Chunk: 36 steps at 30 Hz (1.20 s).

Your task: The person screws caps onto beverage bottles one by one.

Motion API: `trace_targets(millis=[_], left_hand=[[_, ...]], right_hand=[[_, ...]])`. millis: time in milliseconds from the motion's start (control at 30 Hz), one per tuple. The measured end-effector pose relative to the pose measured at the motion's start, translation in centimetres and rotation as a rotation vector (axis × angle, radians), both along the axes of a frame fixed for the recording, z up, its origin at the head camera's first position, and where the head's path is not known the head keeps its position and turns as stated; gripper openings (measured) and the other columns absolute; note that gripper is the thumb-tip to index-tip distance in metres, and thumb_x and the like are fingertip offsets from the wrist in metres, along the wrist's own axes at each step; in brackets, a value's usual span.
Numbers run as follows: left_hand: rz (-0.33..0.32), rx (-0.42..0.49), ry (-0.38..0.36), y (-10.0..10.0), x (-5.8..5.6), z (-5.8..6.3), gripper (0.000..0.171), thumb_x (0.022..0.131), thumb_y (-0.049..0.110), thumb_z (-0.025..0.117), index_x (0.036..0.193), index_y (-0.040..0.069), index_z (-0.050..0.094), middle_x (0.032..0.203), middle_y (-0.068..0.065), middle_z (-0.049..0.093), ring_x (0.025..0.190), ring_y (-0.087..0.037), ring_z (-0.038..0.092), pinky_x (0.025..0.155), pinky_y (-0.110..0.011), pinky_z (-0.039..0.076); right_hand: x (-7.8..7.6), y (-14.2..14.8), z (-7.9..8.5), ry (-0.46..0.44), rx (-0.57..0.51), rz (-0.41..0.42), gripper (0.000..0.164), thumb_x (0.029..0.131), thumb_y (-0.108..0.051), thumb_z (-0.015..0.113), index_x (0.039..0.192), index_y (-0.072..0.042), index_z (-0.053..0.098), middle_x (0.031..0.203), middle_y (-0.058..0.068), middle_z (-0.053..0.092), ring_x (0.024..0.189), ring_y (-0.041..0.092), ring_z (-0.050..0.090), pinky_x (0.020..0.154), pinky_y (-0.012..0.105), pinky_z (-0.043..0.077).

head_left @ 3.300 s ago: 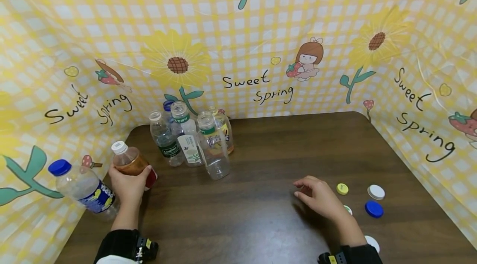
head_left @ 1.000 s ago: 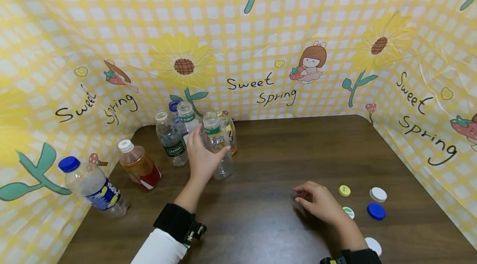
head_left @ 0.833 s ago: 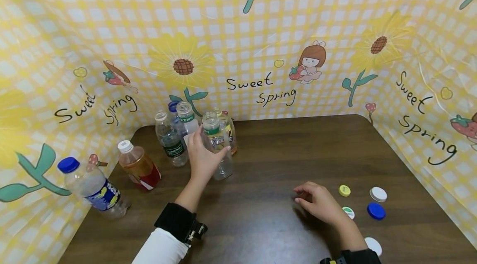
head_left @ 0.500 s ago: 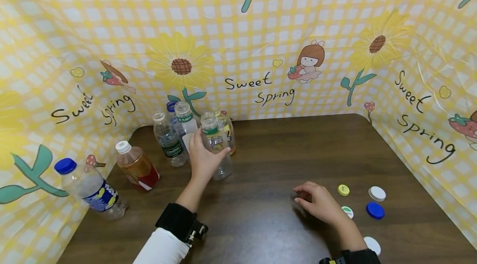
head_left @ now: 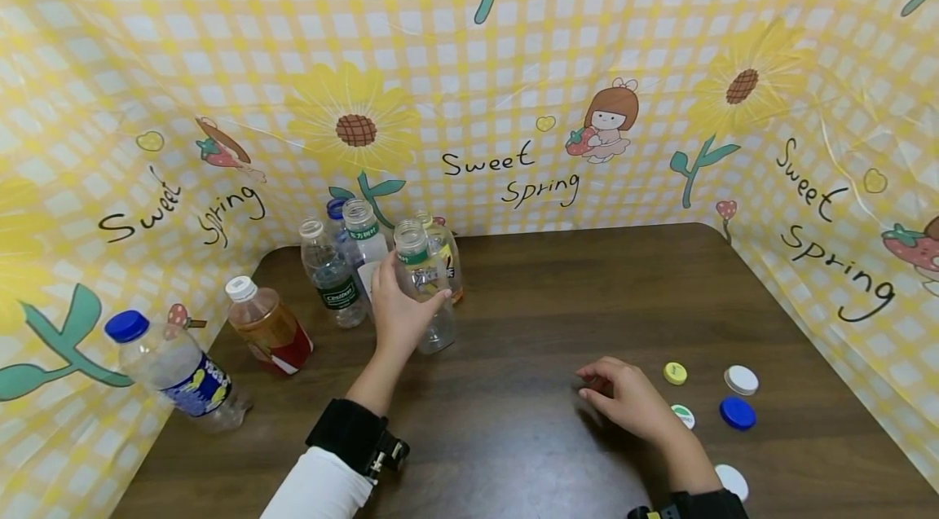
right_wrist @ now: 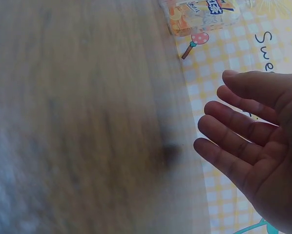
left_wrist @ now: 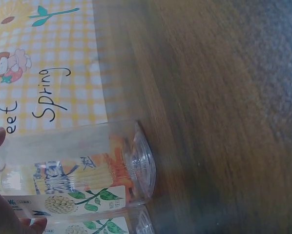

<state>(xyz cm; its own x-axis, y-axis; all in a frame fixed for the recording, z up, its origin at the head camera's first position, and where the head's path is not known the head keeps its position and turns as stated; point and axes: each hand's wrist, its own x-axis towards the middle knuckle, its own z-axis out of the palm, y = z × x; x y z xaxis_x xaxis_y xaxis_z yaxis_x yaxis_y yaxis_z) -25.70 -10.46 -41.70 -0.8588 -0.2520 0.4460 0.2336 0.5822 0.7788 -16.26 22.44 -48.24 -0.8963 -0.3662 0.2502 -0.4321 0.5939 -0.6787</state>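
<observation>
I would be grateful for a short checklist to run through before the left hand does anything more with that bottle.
1. Left hand around the clear bottle, thumb and fingers on opposite sides: ok.
2. Grip firm enough to lift: cannot tell; pressure does not show.
3. Clear bottle upright: ok.
4. Room around it: not ok; the other green-necked bottle and the yellow-labelled bottle stand close by.
5. Right hand free: ok, it holds nothing.
6. Clear bottle capped: not ok, its mouth is open; the yellow cap and blue cap lie loose.
</observation>
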Motion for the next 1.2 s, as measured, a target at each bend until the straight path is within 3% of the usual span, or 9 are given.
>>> trace_targets(millis=[833, 1200], left_hand=[[-0.029, -0.002, 0.005, 0.3, 1.2, 0.2, 0.094, 0.063, 0.023, 0.093, 0.140, 0.002, 0.041, 0.131, -0.021, 0.046, 0.121, -0.035, 0.043, 0.102, -0.052, 0.037], [-0.083, 0.027, 0.016, 1.1, 2.7, 0.8, 0.096, 0.061, 0.022, 0.094, 0.140, 0.002, 0.043, 0.131, -0.019, 0.047, 0.121, -0.033, 0.044, 0.103, -0.051, 0.036]], right_hand=[[-0.1, 0.1, 0.2, -0.043, 0.027, -0.008, 0.019, 0.087, -0.004, 0.070, 0.105, 0.000, 0.069, 0.097, 0.006, 0.066, 0.081, 0.011, 0.062, 0.070, 0.030, 0.054], [0.1, 0.0, 0.3, -0.051, 0.024, -0.012, 0.019, 0.087, -0.004, 0.070, 0.106, 0.000, 0.069, 0.096, 0.005, 0.065, 0.081, 0.011, 0.062, 0.069, 0.028, 0.054]])
